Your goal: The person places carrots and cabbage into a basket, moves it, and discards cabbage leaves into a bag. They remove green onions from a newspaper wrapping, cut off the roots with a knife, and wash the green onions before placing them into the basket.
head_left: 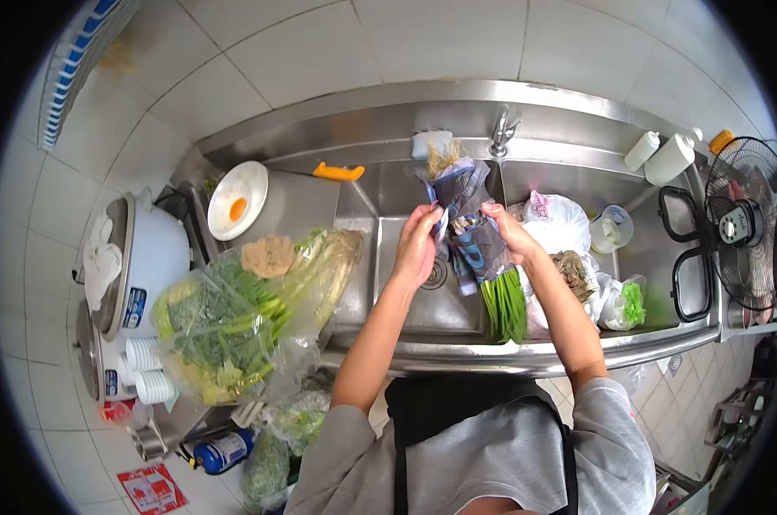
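Over the left sink basin (393, 300), I hold a bunch of spring onions (504, 307) wrapped in dark printed paper (483, 245). Its cut-looking green ends stick out at the bottom and straw-coloured roots at the top. My left hand (418, 245) is closed on the wrapper's left edge, where a loose flap hangs. On the other side, my right hand (510, 236) is closed round the wrapper with the thumb on top. The drain shows partly behind the bunch.
A clear bag of leafy greens (225, 318) lies on the left counter, near a white plate (236, 202) and an orange-handled knife (339, 172). White plastic bags (556, 225) and a clear tub (612, 229) fill part of the right basin. A faucet (502, 130) stands behind.
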`<state>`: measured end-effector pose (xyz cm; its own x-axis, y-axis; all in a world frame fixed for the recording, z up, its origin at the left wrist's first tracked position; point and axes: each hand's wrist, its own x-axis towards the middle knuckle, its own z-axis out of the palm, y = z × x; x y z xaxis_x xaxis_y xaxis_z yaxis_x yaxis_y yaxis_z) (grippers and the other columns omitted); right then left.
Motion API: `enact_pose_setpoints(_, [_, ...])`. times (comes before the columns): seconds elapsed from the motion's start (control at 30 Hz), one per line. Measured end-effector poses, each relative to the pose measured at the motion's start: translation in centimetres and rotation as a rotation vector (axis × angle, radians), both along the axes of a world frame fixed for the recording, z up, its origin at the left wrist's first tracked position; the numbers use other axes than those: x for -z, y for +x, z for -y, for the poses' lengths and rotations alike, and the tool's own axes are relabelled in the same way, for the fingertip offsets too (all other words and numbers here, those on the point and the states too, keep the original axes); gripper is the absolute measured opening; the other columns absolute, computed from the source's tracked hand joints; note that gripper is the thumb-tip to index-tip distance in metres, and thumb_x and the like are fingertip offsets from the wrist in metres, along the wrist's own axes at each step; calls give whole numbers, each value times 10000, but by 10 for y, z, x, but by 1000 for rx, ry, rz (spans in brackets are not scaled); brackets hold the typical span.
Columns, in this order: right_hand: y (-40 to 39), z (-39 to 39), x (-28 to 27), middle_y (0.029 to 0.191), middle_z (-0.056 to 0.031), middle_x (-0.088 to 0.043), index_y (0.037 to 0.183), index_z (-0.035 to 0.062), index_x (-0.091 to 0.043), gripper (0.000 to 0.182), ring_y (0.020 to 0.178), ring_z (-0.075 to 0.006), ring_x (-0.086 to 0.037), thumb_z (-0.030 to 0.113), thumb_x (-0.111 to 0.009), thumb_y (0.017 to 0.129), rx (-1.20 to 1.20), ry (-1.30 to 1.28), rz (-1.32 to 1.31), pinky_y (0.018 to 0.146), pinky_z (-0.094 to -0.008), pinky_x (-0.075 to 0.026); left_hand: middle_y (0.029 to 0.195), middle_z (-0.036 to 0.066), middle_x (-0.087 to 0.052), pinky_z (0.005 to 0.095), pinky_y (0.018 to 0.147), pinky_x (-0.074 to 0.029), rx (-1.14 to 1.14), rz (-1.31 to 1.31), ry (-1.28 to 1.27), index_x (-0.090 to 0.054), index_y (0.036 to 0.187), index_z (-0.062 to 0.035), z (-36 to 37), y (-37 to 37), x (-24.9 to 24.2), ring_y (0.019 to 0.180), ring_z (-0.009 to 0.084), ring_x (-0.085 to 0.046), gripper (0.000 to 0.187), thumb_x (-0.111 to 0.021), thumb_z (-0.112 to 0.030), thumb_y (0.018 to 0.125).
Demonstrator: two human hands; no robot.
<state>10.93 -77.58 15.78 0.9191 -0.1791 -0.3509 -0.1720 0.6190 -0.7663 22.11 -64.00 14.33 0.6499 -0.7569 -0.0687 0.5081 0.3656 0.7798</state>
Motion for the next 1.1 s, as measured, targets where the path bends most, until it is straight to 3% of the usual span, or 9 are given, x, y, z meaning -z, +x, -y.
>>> enact_pose_setpoints(0.1, [-6,13,39,1204,-65,-405,1158,100,-403,533,1138,-171,-354,504,-456,814,94,-245,-44,956,-332,-295,855,12,-544,263,783,-383,173,-251,160,-523,858,-71,-20,12,-6,806,124,-511,134,-495,-193,809])
enact_pose_setpoints(0.13, [-12,21,44,1221,-58,-386,1158,100,-403,540,1149,-168,-337,515,-443,815,41,-300,-23,965,-332,-279,954,41,-550,314,846,-367,311,-174,157,-541,976,-45,-24,23,6,900,148,-497,286,-397,-245,831])
enact_pose_setpoints(0.23, [-29,46,53,1254,-44,-349,1164,104,-398,558,1173,-161,-299,540,-412,816,-72,-416,18,985,-331,-246,851,33,-569,320,788,-388,193,-150,371,-562,887,-95,-40,38,14,801,157,-516,224,-429,-256,807])
enact_pose_setpoints(0.47, [-63,64,45,1185,2,-401,1151,140,-414,548,1119,-149,-351,561,-427,800,34,-607,19,966,-307,-265,822,12,-560,301,678,-419,-75,-566,-109,-534,765,-144,-33,78,14,762,150,-513,130,-522,-269,798])
enact_pose_setpoints(0.6, [-75,68,30,1146,12,-430,1130,143,-446,500,1093,-146,-376,531,-436,814,239,-234,-80,960,-297,-263,821,4,-584,235,667,-390,-150,-173,136,-566,780,-129,-12,92,4,772,111,-523,193,-589,-321,779])
enact_pose_setpoints(0.73, [-113,79,3,1133,5,-431,1096,145,-460,431,1065,-143,-390,480,-450,824,535,-376,-159,927,-303,-291,875,2,-611,214,684,-346,-268,334,477,-583,960,-95,11,111,9,788,65,-524,303,-567,-350,797])
enact_pose_setpoints(0.87, [-164,124,46,1158,-1,-439,1160,131,-435,475,1107,-142,-374,490,-385,853,580,-242,67,946,-290,-280,919,41,-609,262,787,-339,-3,290,330,-551,1025,-84,51,96,0,878,118,-554,326,-510,-341,828])
enact_pose_setpoints(0.97, [-189,122,52,1198,-5,-424,1205,118,-403,529,1141,-143,-354,513,-347,856,631,-193,116,969,-286,-258,1036,134,-547,254,664,-453,166,247,25,-390,1224,-52,101,64,-9,859,216,-583,397,-434,-205,860])
enact_pose_setpoints(1.1, [-204,110,57,1268,-10,-367,1258,109,-345,587,1179,-146,-319,533,-310,854,765,-410,-52,993,-287,-221,1084,133,-495,277,629,-495,130,374,170,-362,1254,-69,156,36,-3,872,227,-581,377,-377,-126,882])
